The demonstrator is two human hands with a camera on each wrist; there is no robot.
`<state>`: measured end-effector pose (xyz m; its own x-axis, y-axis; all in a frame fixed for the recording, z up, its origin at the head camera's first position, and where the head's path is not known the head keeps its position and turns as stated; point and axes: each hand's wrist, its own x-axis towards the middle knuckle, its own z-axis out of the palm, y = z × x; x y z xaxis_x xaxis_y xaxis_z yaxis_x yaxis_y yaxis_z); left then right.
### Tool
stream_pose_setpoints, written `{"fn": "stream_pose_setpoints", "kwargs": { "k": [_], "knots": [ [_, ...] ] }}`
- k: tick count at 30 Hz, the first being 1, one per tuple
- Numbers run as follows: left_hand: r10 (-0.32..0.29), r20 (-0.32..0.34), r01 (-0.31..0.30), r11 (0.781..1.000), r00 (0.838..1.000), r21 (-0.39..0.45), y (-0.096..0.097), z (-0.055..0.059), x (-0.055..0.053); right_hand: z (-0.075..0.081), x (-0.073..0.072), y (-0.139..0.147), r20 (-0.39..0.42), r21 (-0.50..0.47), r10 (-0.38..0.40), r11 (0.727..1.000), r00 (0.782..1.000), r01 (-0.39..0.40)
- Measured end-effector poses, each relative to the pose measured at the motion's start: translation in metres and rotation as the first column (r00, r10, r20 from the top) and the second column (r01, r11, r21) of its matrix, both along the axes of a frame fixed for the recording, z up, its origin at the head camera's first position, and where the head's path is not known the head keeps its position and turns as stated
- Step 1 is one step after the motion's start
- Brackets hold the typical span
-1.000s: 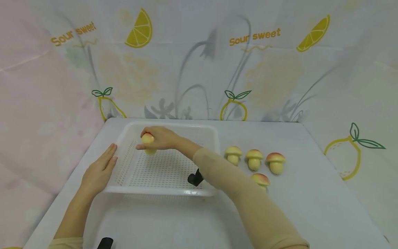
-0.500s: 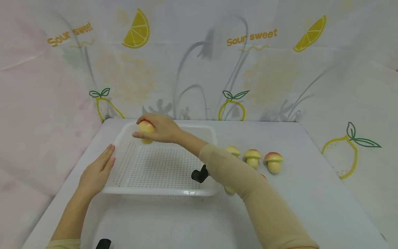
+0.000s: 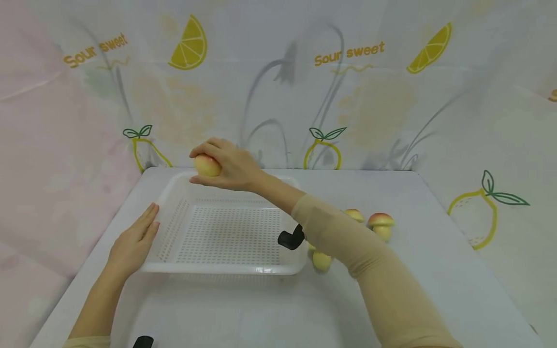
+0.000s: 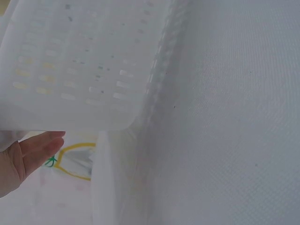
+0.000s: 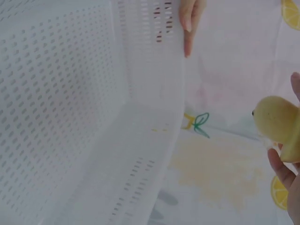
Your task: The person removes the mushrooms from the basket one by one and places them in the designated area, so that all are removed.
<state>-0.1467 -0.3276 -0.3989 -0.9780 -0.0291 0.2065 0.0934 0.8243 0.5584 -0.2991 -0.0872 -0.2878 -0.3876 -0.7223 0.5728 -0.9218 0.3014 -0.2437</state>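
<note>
My right hand (image 3: 235,166) grips a yellow toy mushroom (image 3: 207,166) with a reddish blush on its cap, holding it above the far left part of a white perforated plastic basket (image 3: 226,268). In the right wrist view the mushroom's rounded stem (image 5: 275,118) sticks out between thumb and fingers. At the basket's left side, my left hand (image 3: 132,244) rests with straight fingers against the rim. The left wrist view catches those fingers (image 4: 42,150) by the basket's outer wall (image 4: 70,110).
Several similar mushrooms lie right of the basket, among them a red-capped mushroom (image 3: 381,225) and a nearer one (image 3: 322,261); the right sleeve (image 3: 348,241) partly covers the group. A white table (image 3: 243,314) carries everything. Behind it hangs a lemon-printed cloth (image 3: 261,96).
My right hand has lifted the mushroom from low inside the basket up to above its far rim. The left hand has stayed at the basket's left side.
</note>
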Motion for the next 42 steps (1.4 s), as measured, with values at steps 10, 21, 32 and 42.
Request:
{"fn": "stream_pose_setpoints", "kwargs": {
  "k": [10,21,32,42],
  "knots": [
    [-0.006,-0.005,0.006,1.000,1.000,-0.005,0.001,-0.002,-0.001,0.010,0.006,0.018,-0.099,-0.012,0.032,0.999,0.995,-0.033],
    [-0.017,0.009,0.018,1.000,1.000,-0.012,0.001,-0.004,-0.001,0.018,0.011,0.038,-0.124,-0.021,0.030,0.999,0.992,-0.033],
    [-0.005,0.002,0.005,1.000,1.000,-0.025,0.002,-0.003,-0.001,0.021,0.005,0.055,-0.153,-0.069,0.043,0.996,0.987,-0.054],
    [-0.022,-0.012,0.022,0.999,1.000,-0.023,0.000,-0.004,0.000,0.020,0.006,0.073,-0.126,-0.057,0.019,0.998,0.992,-0.026]
  ]
}}
